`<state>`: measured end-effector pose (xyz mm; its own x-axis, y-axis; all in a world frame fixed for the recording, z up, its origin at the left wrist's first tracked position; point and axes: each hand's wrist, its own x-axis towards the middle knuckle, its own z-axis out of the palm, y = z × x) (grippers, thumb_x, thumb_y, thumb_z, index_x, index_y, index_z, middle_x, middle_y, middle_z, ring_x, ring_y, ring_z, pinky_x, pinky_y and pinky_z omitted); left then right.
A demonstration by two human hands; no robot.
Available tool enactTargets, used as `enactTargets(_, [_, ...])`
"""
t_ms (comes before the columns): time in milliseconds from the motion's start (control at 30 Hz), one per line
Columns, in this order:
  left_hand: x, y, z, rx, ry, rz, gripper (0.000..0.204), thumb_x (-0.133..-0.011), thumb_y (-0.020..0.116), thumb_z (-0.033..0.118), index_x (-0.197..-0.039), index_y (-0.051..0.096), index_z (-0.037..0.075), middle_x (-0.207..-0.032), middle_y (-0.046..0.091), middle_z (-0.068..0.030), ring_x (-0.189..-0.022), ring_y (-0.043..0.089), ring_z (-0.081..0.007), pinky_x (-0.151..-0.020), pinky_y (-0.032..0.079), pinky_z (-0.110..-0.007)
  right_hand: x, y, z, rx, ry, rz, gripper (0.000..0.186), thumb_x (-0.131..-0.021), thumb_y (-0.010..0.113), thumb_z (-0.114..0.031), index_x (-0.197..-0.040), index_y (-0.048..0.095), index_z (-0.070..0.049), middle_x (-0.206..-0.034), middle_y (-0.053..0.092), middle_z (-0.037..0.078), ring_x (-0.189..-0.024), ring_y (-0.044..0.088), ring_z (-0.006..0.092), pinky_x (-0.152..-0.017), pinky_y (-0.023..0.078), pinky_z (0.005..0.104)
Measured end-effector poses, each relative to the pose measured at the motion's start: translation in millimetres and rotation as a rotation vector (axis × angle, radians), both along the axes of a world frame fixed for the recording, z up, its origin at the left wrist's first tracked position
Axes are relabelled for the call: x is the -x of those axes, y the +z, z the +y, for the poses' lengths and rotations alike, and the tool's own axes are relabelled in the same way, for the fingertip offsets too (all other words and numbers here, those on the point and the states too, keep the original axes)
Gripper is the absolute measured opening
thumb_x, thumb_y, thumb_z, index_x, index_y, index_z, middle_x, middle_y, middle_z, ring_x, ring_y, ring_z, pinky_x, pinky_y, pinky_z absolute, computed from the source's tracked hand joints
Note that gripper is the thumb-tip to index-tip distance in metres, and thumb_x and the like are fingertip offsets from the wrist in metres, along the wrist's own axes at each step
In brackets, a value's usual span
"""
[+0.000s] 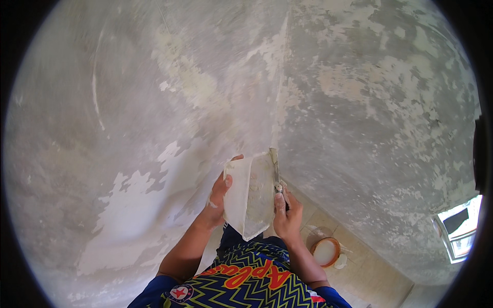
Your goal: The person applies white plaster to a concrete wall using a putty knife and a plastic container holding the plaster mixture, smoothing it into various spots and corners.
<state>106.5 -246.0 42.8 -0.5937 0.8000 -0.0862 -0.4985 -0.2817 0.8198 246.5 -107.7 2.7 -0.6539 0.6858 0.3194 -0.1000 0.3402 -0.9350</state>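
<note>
My left hand (221,192) grips the left side of a whitish plastic trough (236,197), its thumb lying over the near face. The trough is angular, with a fold down its middle, and its right half is smeared with greyish residue. In my right hand (288,218) is a putty knife (275,163), fingers closed round its handle. The narrow blade points away from me and lies along the trough's right edge. Both hands are in front of my body, close to the corner where two walls meet.
Grey plaster walls with uneven white patches rise on the left (128,102) and right (354,128). On the tan tiled floor (375,272), right of me, stands an orange-rimmed bucket (337,248) with white material inside. A bright window (457,231) is at the far right.
</note>
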Motion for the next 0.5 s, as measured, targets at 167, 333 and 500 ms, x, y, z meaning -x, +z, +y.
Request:
enactTargets(167, [6, -28, 2, -0.012, -0.031, -0.102, 0.074, -0.105, 0.048, 0.059, -0.154, 0.041, 0.005, -0.139, 0.06, -0.0161, -0.126, 0.06, -0.0281, -0.108, 0.049, -0.045, -3, 0, 2, 0.002, -0.019, -0.013, 0.028, -0.107, 0.053, -0.019, -0.089, 0.06, 0.001, -0.065, 0.049, 0.002, -0.06, 0.043, 0.0104, -0.055, 0.035, 0.0308])
enactTargets(333, [10, -15, 14, -0.067, 0.017, -0.189, 0.073, -0.105, 0.047, 0.06, -0.15, 0.047, 0.003, -0.141, 0.061, -0.0158, -0.127, 0.061, -0.029, -0.109, 0.049, -0.046, -14, 1, 2, 0.01, 0.008, -0.031, 0.025, -0.105, 0.055, -0.018, -0.09, 0.06, 0.002, -0.067, 0.051, 0.003, -0.061, 0.044, 0.0108, -0.056, 0.037, 0.0313])
enactTargets(500, [22, -9, 16, -0.053, -0.039, -0.152, 0.073, -0.105, 0.048, 0.06, -0.15, 0.046, 0.003, -0.141, 0.061, -0.0154, -0.127, 0.061, -0.0299, -0.11, 0.048, -0.046, -16, 9, -1, -0.05, -0.034, -0.019, 0.023, -0.105, 0.056, -0.016, -0.092, 0.061, 0.003, -0.065, 0.05, 0.005, -0.062, 0.044, 0.012, -0.057, 0.037, 0.0326])
